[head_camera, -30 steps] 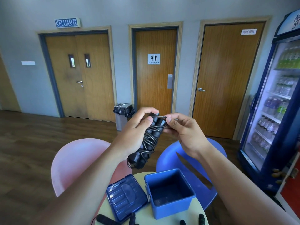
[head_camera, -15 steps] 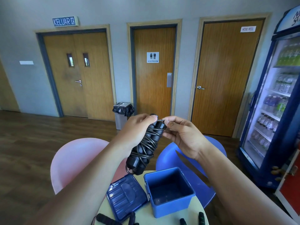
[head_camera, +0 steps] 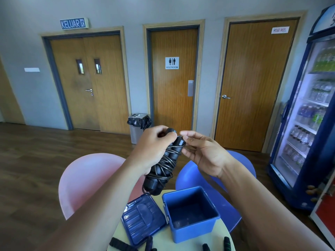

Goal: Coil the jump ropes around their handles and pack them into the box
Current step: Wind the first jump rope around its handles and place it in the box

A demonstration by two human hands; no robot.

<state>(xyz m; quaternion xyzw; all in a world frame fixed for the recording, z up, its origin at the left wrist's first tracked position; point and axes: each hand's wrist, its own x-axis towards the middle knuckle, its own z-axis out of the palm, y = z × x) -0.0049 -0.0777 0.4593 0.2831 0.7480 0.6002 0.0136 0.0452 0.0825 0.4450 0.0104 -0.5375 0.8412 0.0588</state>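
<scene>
Box [head_camera: 192, 232] on table [head_camera: 163, 240], lid [head_camera: 143, 216] just left; jump rope [head_camera: 163, 163] above, btwn left hand [head_camera: 152, 151] & right hand [head_camera: 204, 154].

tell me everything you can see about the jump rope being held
The jump rope is a black bundle: two handles side by side, thin glossy dark cord wound many times around them. It is held in the air, tilted, top leaning right, bottom near the lid and open blue box. The left hand grips its upper half; the right hand seems to pinch the cord at the top.
</scene>
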